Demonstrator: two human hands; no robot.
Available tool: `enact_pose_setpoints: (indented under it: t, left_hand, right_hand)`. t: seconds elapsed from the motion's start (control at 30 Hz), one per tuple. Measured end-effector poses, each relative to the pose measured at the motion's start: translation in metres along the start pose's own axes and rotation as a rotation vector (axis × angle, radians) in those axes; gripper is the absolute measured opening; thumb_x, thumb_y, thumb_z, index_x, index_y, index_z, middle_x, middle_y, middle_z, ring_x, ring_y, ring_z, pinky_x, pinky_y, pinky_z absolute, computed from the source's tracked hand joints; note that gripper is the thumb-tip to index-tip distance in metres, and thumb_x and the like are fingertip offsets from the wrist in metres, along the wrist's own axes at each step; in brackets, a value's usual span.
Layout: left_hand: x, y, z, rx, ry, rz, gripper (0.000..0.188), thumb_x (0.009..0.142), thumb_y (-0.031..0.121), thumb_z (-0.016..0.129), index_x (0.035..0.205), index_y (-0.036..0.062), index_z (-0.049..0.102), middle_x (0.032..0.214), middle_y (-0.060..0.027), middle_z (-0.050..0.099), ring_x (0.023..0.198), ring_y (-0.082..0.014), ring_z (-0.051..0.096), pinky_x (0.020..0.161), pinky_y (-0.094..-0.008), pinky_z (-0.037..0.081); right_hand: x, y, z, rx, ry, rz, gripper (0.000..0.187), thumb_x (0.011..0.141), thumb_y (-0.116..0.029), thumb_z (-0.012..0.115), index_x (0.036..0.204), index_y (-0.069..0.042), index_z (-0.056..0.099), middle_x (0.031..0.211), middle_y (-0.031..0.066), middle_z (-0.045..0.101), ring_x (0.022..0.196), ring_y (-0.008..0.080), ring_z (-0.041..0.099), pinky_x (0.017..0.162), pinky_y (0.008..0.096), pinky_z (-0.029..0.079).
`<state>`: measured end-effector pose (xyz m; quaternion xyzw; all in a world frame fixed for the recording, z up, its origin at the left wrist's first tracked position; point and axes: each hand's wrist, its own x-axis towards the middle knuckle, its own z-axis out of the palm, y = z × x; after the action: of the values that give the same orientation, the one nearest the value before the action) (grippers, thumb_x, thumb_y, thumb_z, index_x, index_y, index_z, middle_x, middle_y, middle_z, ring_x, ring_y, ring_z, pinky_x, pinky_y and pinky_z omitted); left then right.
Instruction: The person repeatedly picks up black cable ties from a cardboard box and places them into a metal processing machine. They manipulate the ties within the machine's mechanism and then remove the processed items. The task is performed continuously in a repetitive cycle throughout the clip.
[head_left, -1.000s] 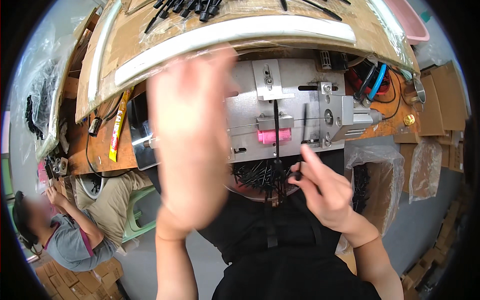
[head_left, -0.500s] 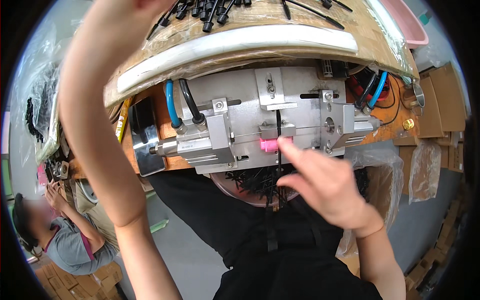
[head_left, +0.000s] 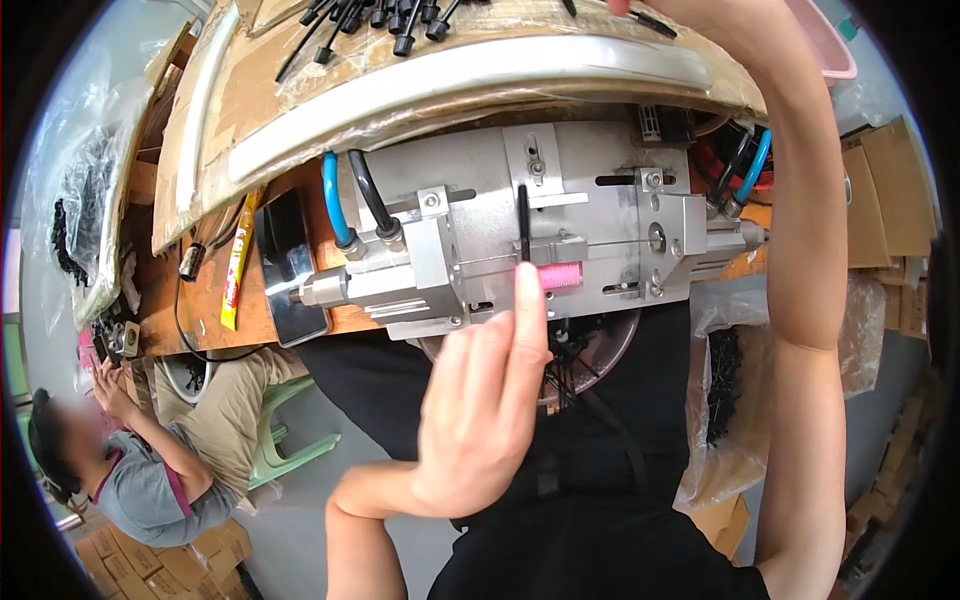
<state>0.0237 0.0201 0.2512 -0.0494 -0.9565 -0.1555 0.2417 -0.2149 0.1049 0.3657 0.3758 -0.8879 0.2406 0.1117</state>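
Note:
My left hand (head_left: 475, 410) reaches up to the middle of a metal fixture (head_left: 480, 160), other fingers curled and index finger straight. That fingertip presses on the lower end of a thin black plastic stick (head_left: 523, 220), which lies across a small metal block with its far end at an angled stop bracket. The thumb is hidden. Touching the fingertip on its right is a pink block (head_left: 562, 275). My right hand (head_left: 700, 12) is at the top right, over the cardboard, cut off by the frame edge. Close to its fingertips lies another black stick (head_left: 655, 25).
Black capped sticks (head_left: 405, 25) lie piled on the cardboard-covered shelf (head_left: 280, 90). Cylinders with blue and black hoses flank the fixture. A phone (head_left: 290, 270) and yellow packet (head_left: 238, 265) lie left. Below is a bowl (head_left: 610, 350) of black sticks. A co-worker (head_left: 150, 470) sits at left.
My right hand has left the fixture for the top right shelf. My left hand has come down from the top left shelf to the black stick at the fixture.

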Motion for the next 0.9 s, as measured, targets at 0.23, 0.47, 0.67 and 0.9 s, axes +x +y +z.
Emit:
enact_pose_setpoints:
  t: [0.23,0.47,0.67,0.9]
  left_hand:
    - [-0.016,0.016,0.042,0.080,-0.164,-0.052,0.067,0.073,-0.007,0.059,0.138,-0.0108,0.044,0.085,-0.0070,0.044,0.074,-0.0186,0.048,0.069,-0.0290,0.046]
    - [-0.010,0.017,0.052,0.064,-0.146,-0.042,0.072,0.074,-0.006,0.059,0.142,-0.0115,0.037,0.089,-0.0082,0.046,0.078,-0.0197,0.048,0.075,-0.0288,0.047]
    - [-0.010,0.008,0.036,0.001,-0.253,-0.067,0.070,0.080,0.004,0.063,0.143,-0.0108,0.035,0.092,-0.0101,0.047,0.083,-0.0217,0.050,0.077,-0.0302,0.047]
    - [0.127,-0.042,-0.004,0.071,0.257,0.055,0.019,0.088,0.002,0.060,0.106,0.0021,0.063,0.097,-0.0154,0.062,0.092,-0.0318,0.060,0.081,-0.0389,0.047]
  right_hand:
    - [0.024,0.007,0.004,-0.097,-0.157,-0.085,0.022,0.082,-0.017,0.070,0.090,0.003,0.074,0.080,0.0173,0.072,0.074,0.0226,0.070,0.070,0.0330,0.055]
    - [-0.044,0.007,-0.029,0.344,0.215,-0.051,0.021,0.089,-0.012,0.065,0.102,0.004,0.068,0.087,0.0127,0.071,0.067,0.0143,0.066,0.056,0.0242,0.051]
    - [-0.163,-0.001,0.031,0.527,0.305,-0.100,0.033,0.080,0.008,0.071,0.111,0.004,0.063,0.097,0.0153,0.070,0.069,0.0150,0.063,0.056,0.0249,0.050]
    - [-0.236,-0.019,0.092,0.377,0.114,-0.091,0.064,0.072,0.008,0.075,0.132,0.010,0.052,0.084,0.0140,0.066,0.057,0.0195,0.059,0.054,0.0309,0.048]
